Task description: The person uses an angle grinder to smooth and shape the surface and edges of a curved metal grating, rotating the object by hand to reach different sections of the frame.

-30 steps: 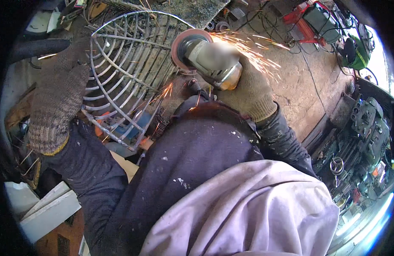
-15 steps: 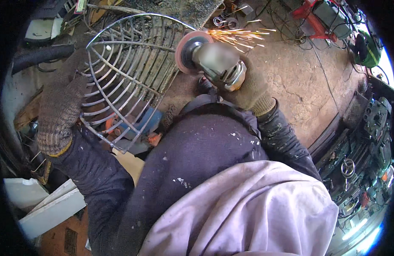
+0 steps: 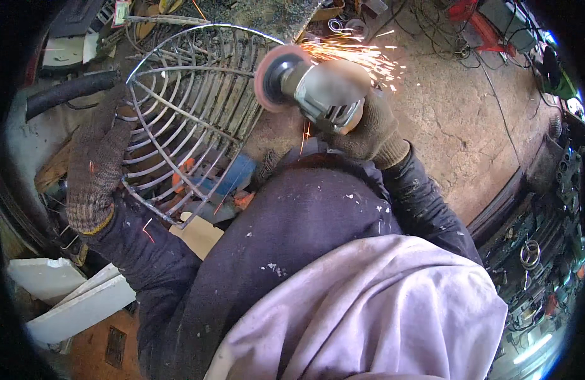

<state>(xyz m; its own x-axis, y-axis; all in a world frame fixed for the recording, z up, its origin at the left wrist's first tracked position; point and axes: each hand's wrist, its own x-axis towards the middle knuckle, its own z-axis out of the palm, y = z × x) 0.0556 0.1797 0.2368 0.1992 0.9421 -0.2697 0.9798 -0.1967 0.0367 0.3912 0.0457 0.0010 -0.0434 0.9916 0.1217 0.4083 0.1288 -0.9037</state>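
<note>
My gloved right hand (image 3: 376, 126) is wrapped round an angle grinder (image 3: 333, 111) with a reddish round disc (image 3: 262, 81). The disc's edge meets the outer rim of a curved metal rod grille (image 3: 185, 109), and orange sparks (image 3: 362, 57) fly off to the right. The grille has a bowed rim and several curved ribs, and it stands tilted at the left. On its left side my gloved left hand (image 3: 97, 168) holds the rim; the fingertips are partly hidden behind the rods.
Behind the grille lies a grimy slatted surface (image 3: 292, 19). A blue and orange tool (image 3: 232, 174) sits below it. White boards (image 3: 83, 310) lean at lower left. Cables and a red-framed machine (image 3: 476, 25) are on the concrete floor (image 3: 451, 139) at far right, with metal parts along the right edge.
The spark stream has grown thicker, and a few sparks now fall near my lap and left sleeve. The grinder has shifted slightly along the rim, and the whole view has moved a little.
</note>
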